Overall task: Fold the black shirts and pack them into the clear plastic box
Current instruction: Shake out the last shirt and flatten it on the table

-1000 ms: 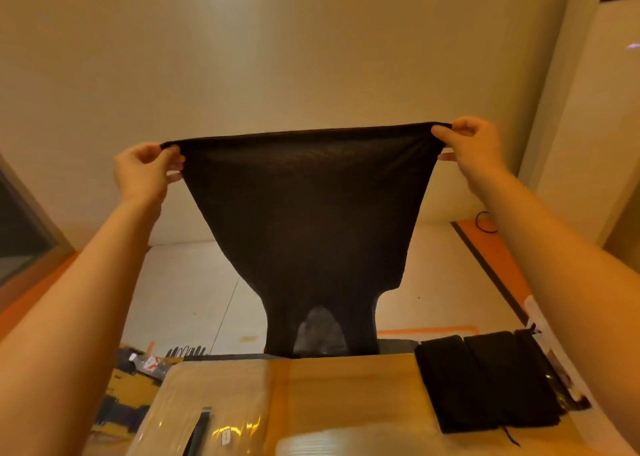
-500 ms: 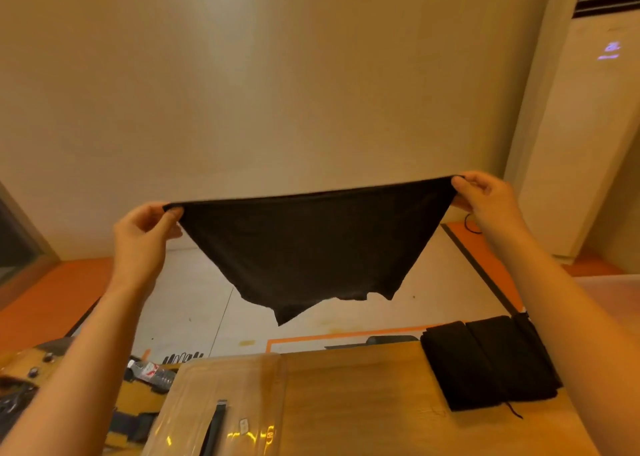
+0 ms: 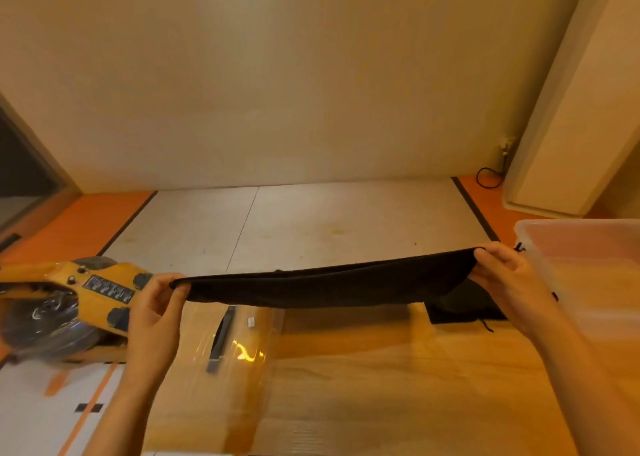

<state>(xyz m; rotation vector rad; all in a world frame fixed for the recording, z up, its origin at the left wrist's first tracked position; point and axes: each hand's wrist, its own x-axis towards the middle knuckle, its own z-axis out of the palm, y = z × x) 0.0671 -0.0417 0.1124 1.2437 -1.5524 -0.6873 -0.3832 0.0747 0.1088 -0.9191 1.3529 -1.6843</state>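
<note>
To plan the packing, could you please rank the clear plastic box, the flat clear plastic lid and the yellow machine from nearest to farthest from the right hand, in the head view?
1. Clear plastic box: just right of the right hand.
2. Flat clear plastic lid: on the table, centre-left.
3. Yellow machine: far left, beside the table.

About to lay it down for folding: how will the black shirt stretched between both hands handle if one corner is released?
Likely floppy: the black shirt hangs slack between the left hand and right hand. Probably light, since pinches at two corners carry it. Released, it would likely crumple onto the table.
</note>
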